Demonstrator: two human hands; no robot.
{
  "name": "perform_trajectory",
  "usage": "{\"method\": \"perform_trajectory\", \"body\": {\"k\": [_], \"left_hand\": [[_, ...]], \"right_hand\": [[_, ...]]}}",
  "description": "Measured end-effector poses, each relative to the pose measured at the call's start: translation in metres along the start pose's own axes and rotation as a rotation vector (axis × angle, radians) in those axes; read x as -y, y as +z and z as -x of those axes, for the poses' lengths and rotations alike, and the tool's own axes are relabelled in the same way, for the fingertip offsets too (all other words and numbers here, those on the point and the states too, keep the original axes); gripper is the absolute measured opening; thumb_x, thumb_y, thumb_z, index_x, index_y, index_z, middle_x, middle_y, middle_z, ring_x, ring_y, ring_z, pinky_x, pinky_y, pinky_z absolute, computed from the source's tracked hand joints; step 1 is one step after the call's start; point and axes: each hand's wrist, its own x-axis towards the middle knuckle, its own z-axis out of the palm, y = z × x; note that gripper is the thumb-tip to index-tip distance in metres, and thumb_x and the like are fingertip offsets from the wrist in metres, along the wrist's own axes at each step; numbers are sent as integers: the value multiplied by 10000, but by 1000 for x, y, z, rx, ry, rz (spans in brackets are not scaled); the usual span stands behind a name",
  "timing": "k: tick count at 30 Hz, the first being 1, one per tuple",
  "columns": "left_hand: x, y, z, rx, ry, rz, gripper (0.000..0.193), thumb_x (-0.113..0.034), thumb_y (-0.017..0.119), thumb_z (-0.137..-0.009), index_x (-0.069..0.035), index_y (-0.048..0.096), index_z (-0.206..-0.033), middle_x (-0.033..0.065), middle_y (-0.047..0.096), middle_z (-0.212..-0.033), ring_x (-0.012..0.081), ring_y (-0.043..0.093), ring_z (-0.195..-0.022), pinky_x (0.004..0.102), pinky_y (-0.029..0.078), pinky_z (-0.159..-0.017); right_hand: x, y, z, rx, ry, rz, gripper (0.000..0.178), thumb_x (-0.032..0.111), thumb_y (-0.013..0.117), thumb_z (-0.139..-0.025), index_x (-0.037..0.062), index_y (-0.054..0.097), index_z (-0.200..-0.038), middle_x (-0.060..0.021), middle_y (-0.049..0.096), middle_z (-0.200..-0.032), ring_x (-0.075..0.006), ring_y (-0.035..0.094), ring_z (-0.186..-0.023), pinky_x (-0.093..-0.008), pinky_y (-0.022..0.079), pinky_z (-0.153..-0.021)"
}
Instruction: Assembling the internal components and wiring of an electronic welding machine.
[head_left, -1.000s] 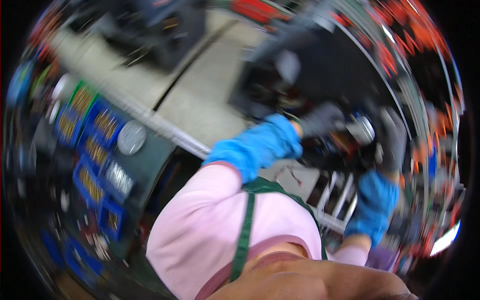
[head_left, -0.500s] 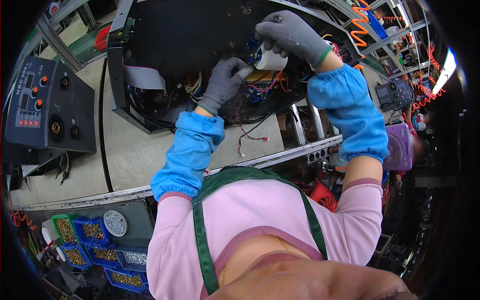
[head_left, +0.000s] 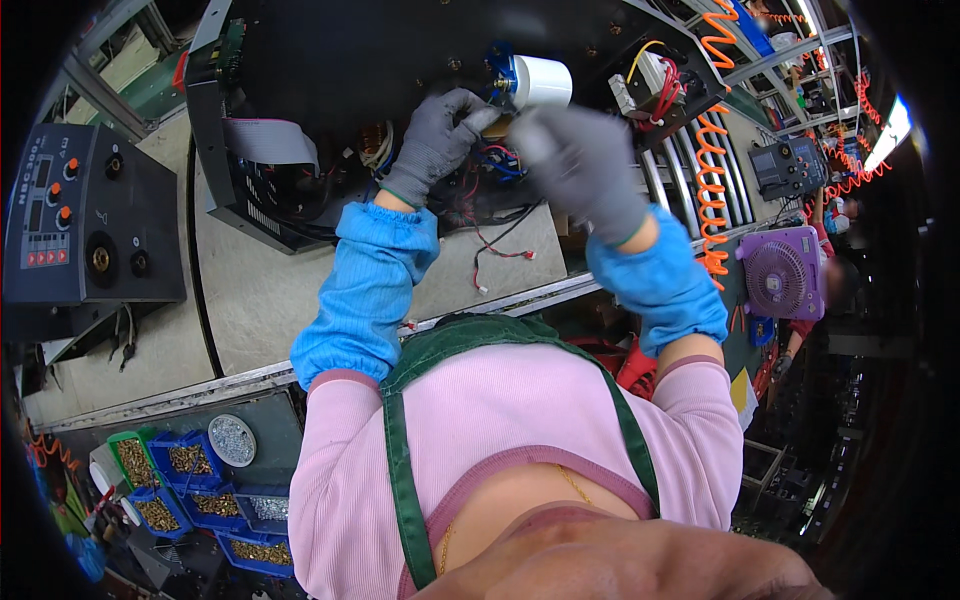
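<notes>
Purple fan [head_left: 780,278] stands at right, near orange coiled hose [head_left: 711,190]. At left, dark machine [head_left: 95,215] with knobs [head_left: 65,215] is on desk [head_left: 245,325]. Blue bins [head_left: 258,567] hold brass-coloured pieces [head_left: 190,460]; round dish [head_left: 211,438] beside them holds silvery pieces [head_left: 234,441].

Fairly bright, even light fell on the workbench [head_left: 270,330], while the background [head_left: 850,440] at the lower right lay dim. A white strip of light [head_left: 886,135] glared far right. Motion blur smeared the right hand [head_left: 585,172]; straight edges bowed toward the rim.
</notes>
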Motion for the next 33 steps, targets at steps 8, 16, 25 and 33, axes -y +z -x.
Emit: {"method": "perform_trajectory", "body": {"k": [8, 16, 25, 33], "left_hand": [[-2, -2, 2, 32, -9, -21, 228, -250, 614, -879, -23, 605, -885, 44, 577, -717, 114, 548, -647, 275, 444, -587], [-4, -2, 3, 28, -105, 64, 324, -351, 638, -838, -28, 634, -870, 120, 621, -776, 225, 584, -713, 340, 461, -666], [1, -2, 3, 4, -44, 16, 308, -340, 644, -832, -35, 635, -864, 126, 623, -782, 240, 582, -710, 346, 462, -656], [-5, 4, 2, -26, 60, -66, 230, -267, 632, -847, -38, 630, -867, 122, 609, -755, 239, 560, -689, 342, 452, -653]], "right_hand": [[-18, -33, -87, 401, 828, -525, 322, 260, 496, -922, 21, 622, -745, -26, 567, -566, -91, 489, -431, -221, 390, -408], [-21, -28, -107, 608, 800, -512, 333, 271, 498, -925, 34, 606, -718, -7, 551, -558, -75, 466, -431, -210, 377, -418], [-24, -30, -99, 528, 835, -619, 332, 288, 527, -915, 40, 603, -708, -4, 557, -557, -66, 464, -426, -203, 369, -416], [-33, -28, -92, 384, 507, -440, 300, 271, 557, -866, 54, 615, -668, -17, 559, -526, -86, 499, -419, -221, 376, -392]]}}
